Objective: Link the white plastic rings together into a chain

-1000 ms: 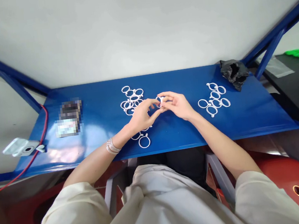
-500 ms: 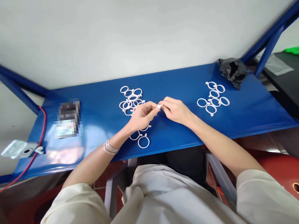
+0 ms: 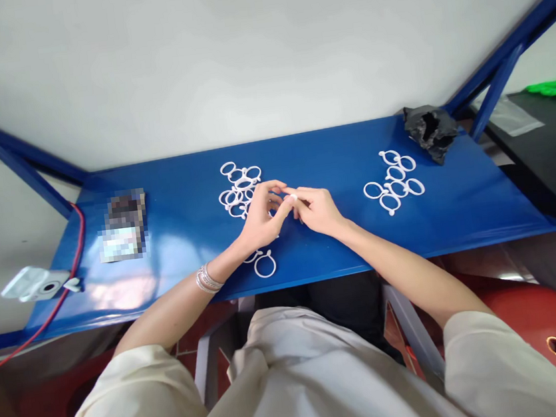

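My left hand point(image 3: 260, 216) and my right hand point(image 3: 315, 209) meet over the middle of the blue table point(image 3: 186, 239), fingertips pinched together on a small white plastic ring point(image 3: 293, 197) that is mostly hidden by the fingers. A pile of several white rings point(image 3: 238, 186) lies just behind my left hand. One ring point(image 3: 265, 264) sits near the front edge below my left wrist, with another partly hidden beside it. A second group of several rings point(image 3: 394, 180) lies to the right of my right hand.
A crumpled black bag point(image 3: 429, 129) sits at the back right. A blurred dark device point(image 3: 123, 225) lies at the left, with a white gadget point(image 3: 35, 283) and red cable point(image 3: 70, 259) at the left edge. Blue frame bars rise at both ends. A red stool point(image 3: 548, 332) stands at lower right.
Both hands have closed in from a looser hold on the ring to a tight fingertip pinch. They shifted slightly left and towards the pile.
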`<state>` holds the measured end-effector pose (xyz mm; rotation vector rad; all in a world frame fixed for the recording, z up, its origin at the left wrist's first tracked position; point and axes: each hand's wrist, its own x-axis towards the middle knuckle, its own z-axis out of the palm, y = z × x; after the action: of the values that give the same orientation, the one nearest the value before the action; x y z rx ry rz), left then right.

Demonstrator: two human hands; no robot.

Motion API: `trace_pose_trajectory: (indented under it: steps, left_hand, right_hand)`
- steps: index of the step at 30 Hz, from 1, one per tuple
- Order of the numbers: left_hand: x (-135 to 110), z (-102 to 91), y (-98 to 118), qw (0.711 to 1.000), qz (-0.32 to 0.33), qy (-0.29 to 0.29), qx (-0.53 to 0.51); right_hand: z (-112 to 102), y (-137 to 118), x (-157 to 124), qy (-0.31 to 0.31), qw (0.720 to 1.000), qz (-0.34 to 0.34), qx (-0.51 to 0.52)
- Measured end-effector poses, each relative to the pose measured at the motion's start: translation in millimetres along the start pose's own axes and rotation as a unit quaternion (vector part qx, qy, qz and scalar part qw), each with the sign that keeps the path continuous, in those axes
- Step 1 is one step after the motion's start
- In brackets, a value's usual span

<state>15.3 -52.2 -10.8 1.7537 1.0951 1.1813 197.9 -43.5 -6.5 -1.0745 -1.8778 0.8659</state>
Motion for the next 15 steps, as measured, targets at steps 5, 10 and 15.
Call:
trace_pose_trajectory:
  steps: [5, 10, 15]
  left_hand:
    - [-3.1, 3.5, 2.5, 0.998, -0.002, -0.044, -0.034]
    - [6.6, -8.8, 1.9, 0.999, -0.033, -0.038, 0.0]
    - [16.3, -20.2, -2.5, 0.997, -0.048, 0.005, 0.061]
  right_hand:
    - [7.3, 0.5, -5.6, 0.036, 0.987, -0.006, -0.156]
    - [-16.2, 2.7, 6.7, -0.057, 0.985, -0.05, -0.154]
    - [-93.8, 38.2, 21.3, 0.064, 0.966, 0.046, -0.248]
